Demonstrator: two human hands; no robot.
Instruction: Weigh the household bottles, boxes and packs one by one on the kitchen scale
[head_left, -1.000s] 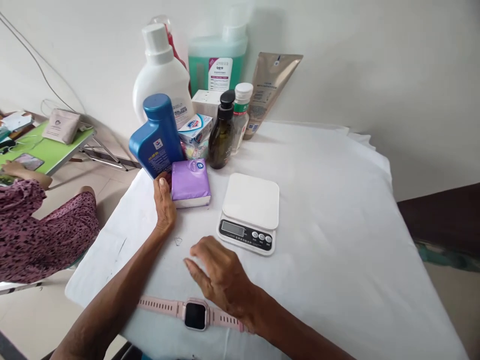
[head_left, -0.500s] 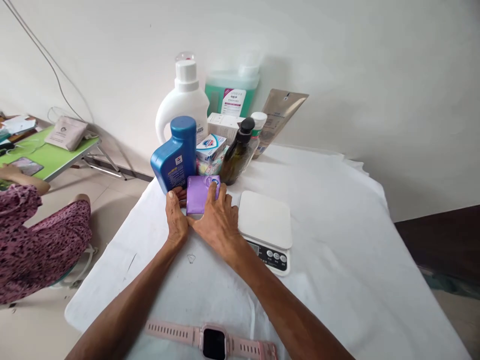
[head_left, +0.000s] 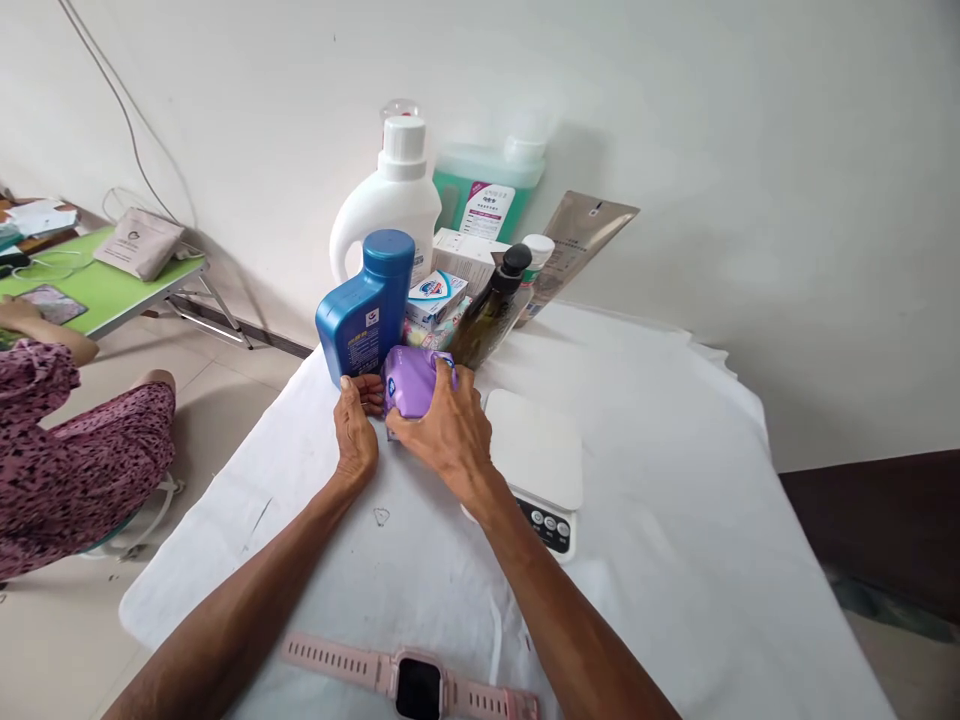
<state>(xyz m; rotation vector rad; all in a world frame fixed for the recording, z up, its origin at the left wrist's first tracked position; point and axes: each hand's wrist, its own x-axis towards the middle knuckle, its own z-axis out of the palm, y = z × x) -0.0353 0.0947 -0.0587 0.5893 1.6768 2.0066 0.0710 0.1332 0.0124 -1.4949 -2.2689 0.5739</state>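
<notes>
My right hand (head_left: 446, 425) grips a small purple packet (head_left: 411, 380), thumb on its near side and fingers over its right edge. The packet is tilted and shows a dark blue logo on its left side; what it contains is hidden. Just left of it, my left hand (head_left: 356, 425) is open, thumb up and fingers stretched toward the packet; whether they touch it I cannot tell. A blue bottle (head_left: 360, 315) stands directly behind my left fingers. Behind the packet are a small soap box (head_left: 435, 298) and a dark pump bottle (head_left: 487, 315).
A white kitchen scale (head_left: 536, 450) lies right of my right hand. At the back stand a white jug (head_left: 390, 210), a green liquid container (head_left: 487, 190) and a brown tube (head_left: 581, 245). A pink smartwatch (head_left: 416, 685) lies in front. Another person (head_left: 90, 450) sits left, by a green table (head_left: 142, 290).
The purple packet, flat-on before, has been tipped by my right hand so that its left side shows. My left hand has parted slightly from my right. The view has shifted a little.
</notes>
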